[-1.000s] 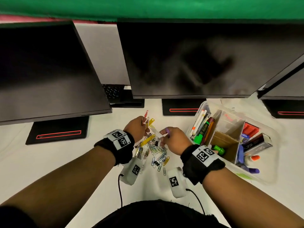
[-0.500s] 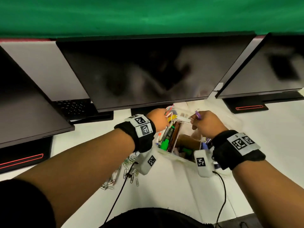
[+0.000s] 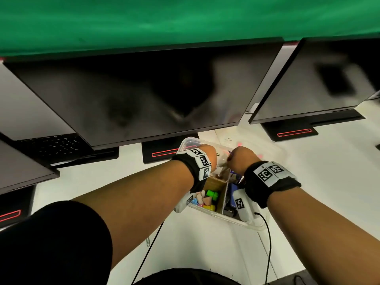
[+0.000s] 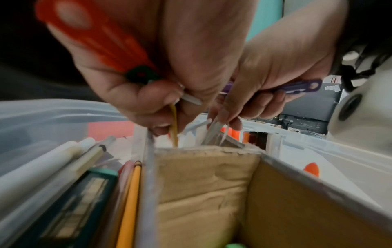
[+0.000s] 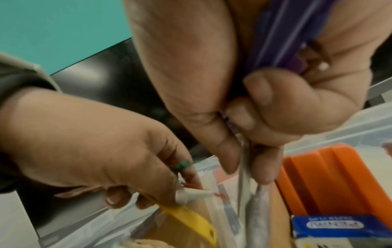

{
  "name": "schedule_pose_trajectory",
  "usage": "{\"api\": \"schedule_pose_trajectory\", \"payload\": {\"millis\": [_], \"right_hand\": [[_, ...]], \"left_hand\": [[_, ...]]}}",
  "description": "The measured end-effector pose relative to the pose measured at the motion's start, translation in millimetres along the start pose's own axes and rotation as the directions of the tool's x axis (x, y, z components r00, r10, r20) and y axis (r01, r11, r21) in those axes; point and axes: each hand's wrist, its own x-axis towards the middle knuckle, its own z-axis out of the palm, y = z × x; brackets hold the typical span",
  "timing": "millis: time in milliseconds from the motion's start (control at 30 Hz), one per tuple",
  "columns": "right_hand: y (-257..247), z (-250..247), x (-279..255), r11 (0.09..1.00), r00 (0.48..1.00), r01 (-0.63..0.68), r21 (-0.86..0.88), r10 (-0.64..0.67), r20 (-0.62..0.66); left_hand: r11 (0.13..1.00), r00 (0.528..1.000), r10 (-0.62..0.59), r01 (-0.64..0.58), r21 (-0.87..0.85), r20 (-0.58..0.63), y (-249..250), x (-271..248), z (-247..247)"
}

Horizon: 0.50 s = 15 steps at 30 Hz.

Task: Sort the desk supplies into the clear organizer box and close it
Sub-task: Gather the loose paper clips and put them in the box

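The clear organizer box [image 3: 236,221] stands open on the white desk, split by cardboard dividers [image 4: 201,176]. Both hands are over its far middle compartment. My left hand [image 3: 207,155] pinches one edge of a small clear zip bag [image 5: 214,198], with an orange clip [image 4: 91,38] and a yellow clip [image 5: 186,216] tucked in its fingers. My right hand [image 3: 240,159] pinches the bag's other edge [image 4: 214,132] and has a purple clip [image 4: 297,86] in its palm. The bag hangs down into the compartment; what is in it cannot be made out.
Pens [image 4: 53,167] and a yellow pencil [image 4: 131,201] fill the left compartment. An orange item [image 5: 328,176] and a blue box [image 5: 339,224] lie at the right. Dark monitors [image 3: 144,95] overhang the box's far side, beside a keyboard [image 3: 51,145]. One paper clip [image 3: 148,241] lies on the desk.
Both hands have moved right from the paper clip pile to over the box, carrying the bag and clips, and have lowered the bag into the compartment. The head view has swung right.
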Motion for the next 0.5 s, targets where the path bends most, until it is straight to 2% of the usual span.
{"api": "schedule_pose_trajectory", "payload": {"millis": [67, 200, 367, 500], "right_hand": [[-1.7, 2.0, 2.8, 1.0, 1.0, 0.009, 0.008, -0.009, 0.022], [-3.4, 4.2, 9.2, 1.0, 0.999, 0.006, 0.018, -0.007, 0.054], [-7.3, 6.4, 12.5, 1.0, 0.995, 0.016, -0.013, -0.015, 0.098], [-17.8, 4.8, 11.7, 0.992, 0.99, 0.039, -0.123, -0.022, 0.137]], "left_hand": [[1.0, 0.999, -0.011, 0.012, 0.013, -0.03, 4.3, 6.3, 3.6], [0.998, 1.0, -0.003, 0.002, 0.056, 0.021, 16.7, 8.5, -7.9], [0.995, 0.996, -0.091, 0.091, -0.032, 0.005, 0.7, 12.3, -13.2], [0.987, 0.996, -0.043, 0.03, -0.16, -0.079, -21.3, 3.6, -15.8]]}}
